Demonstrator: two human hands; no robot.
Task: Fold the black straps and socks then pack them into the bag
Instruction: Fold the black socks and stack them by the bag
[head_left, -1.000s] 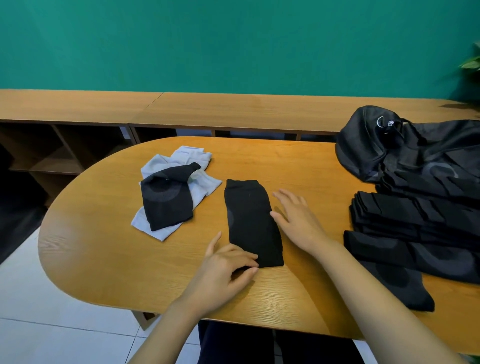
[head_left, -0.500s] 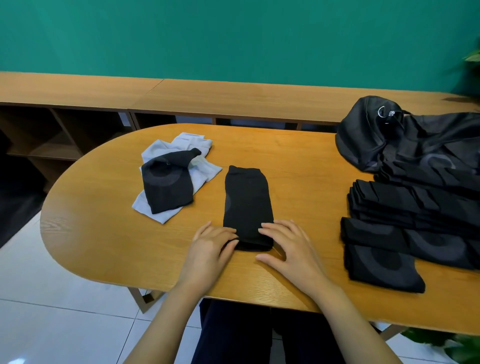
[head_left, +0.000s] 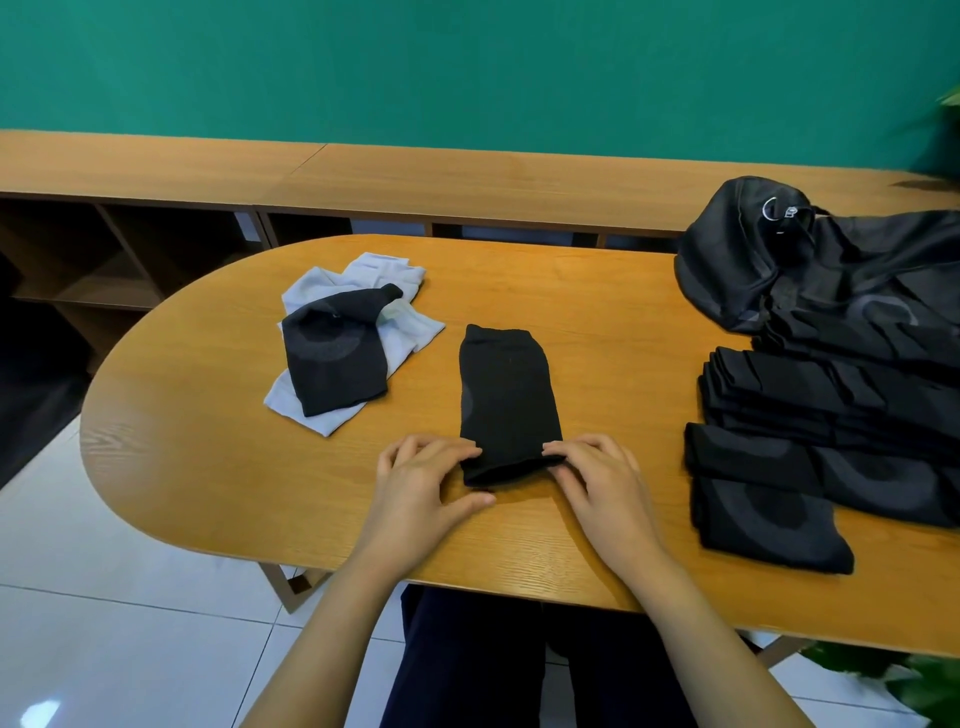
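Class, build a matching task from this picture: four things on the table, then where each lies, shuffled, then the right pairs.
1 middle black sock
2 pale socks
3 bag
4 folded black stack

A far right of the table
B left, under a dark sock
C near end held by left hand and right hand
D right, nearer than the bag

Pairs: 1-C, 2-B, 3-A, 4-D

An oval wooden bench (head_left: 208, 467) stands on white floor tiles (head_left: 104, 649) before low shelving (head_left: 156, 166) and a green wall (head_left: 467, 67).
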